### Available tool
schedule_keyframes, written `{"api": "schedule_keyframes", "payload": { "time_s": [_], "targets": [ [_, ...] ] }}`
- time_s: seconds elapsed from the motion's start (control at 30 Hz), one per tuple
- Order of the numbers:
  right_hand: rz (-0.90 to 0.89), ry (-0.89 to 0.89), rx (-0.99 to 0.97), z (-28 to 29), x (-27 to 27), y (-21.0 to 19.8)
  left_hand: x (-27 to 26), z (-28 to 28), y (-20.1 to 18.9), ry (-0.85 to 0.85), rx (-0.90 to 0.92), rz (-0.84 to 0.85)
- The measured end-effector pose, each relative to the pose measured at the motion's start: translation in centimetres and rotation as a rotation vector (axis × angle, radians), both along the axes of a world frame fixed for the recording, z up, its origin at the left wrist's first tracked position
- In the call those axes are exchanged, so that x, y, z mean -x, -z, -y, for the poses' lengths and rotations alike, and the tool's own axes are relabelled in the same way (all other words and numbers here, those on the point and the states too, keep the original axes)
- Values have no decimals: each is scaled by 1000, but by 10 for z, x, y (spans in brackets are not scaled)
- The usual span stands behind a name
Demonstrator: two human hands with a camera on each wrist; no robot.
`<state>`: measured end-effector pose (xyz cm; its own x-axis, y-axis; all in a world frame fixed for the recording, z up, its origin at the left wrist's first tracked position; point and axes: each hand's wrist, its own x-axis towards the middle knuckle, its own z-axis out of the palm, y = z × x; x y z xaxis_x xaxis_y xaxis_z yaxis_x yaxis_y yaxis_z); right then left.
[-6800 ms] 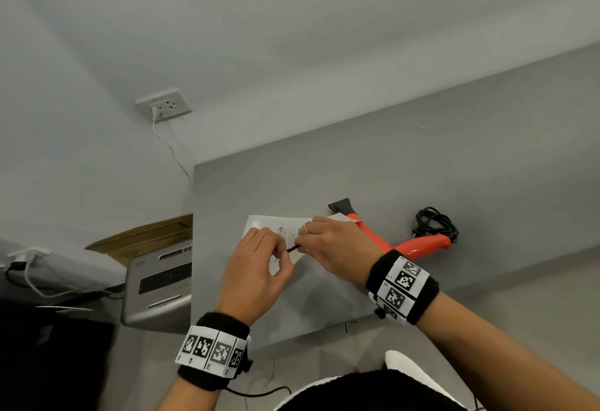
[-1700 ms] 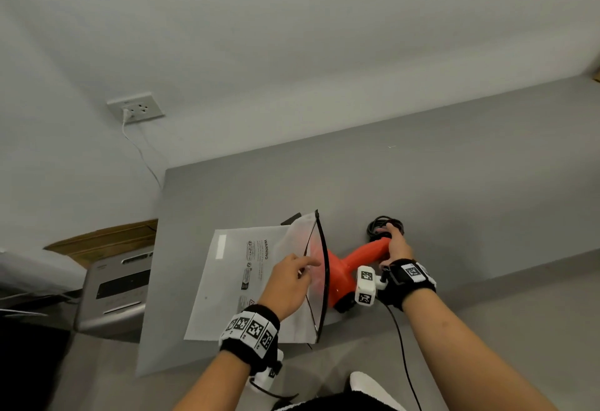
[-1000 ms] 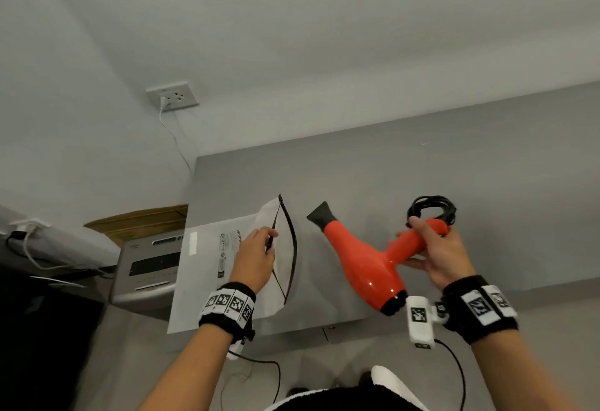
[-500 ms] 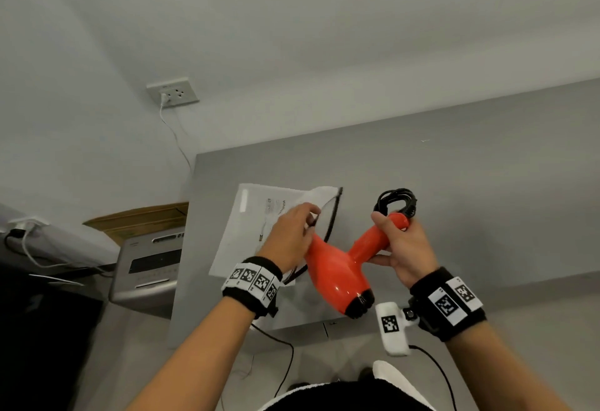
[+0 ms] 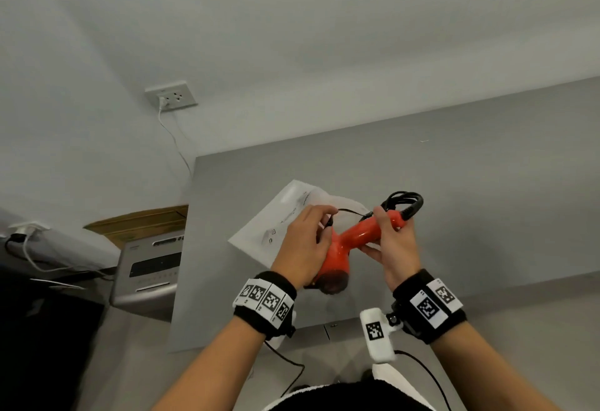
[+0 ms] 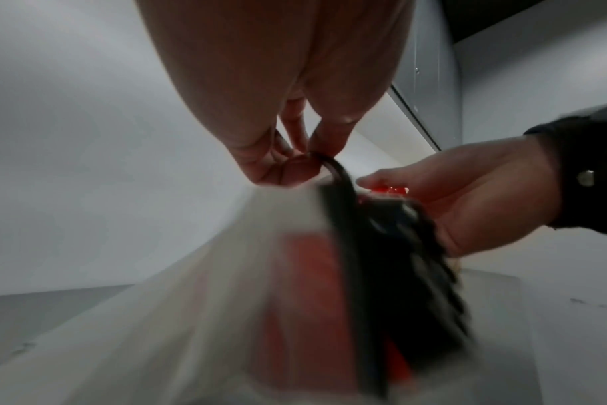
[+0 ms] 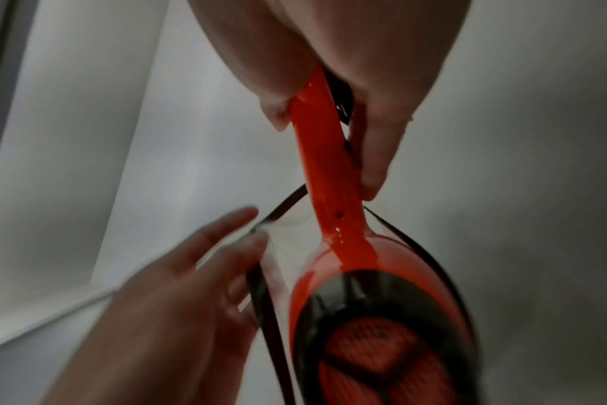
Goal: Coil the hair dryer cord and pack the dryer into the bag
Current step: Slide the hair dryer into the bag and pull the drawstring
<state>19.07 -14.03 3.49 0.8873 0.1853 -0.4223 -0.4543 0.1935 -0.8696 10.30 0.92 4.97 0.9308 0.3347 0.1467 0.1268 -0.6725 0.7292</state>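
One orange-red hair dryer (image 5: 357,238), one black cord (image 5: 406,201) coiled in a single bundle, one translucent white bag (image 5: 272,225), and two hands at work, all over one grey bench (image 5: 470,202). The right hand (image 5: 393,248) is on the right, palm turned inward, its grip clamped round the dryer's handle. The cord bundle sticks out past the fingers at the handle's far end. The left hand (image 5: 305,248) sits just left of it, thumb and fingertips pinched tight on the black rim of the bag's mouth. That rim loops around the dryer's body. The barrel is inside the bag, showing red through the plastic, the black rear grille points near, and the handle stands clear to the right. Off the bench's left edge there's one grey machine (image 5: 149,267), and on the wall one wall socket (image 5: 171,96).
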Motion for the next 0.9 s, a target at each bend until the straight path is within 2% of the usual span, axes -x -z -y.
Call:
{"api": "schedule_keyframes", "payload": {
  "time_s": [0.1,0.2,0.4,0.53,0.77,0.9],
  "targets": [
    [185,-118,241,-3,4,3,-4,4,1,-50,43,28],
    [208,-142,276,-2,1,5,0,7,7,-69,61,37],
    [95,11,37,3,-10,-2,20,4,22,-109,30,-40],
    [76,46,-35,5,-10,-5,25,-7,33,-166,29,-116],
    [73,83,-94,8,-16,-9,22,-28,51,-166,-258,-229],
    [43,111,-113,8,-19,-7,10,-34,55,-223,-324,-182]
  ]
}}
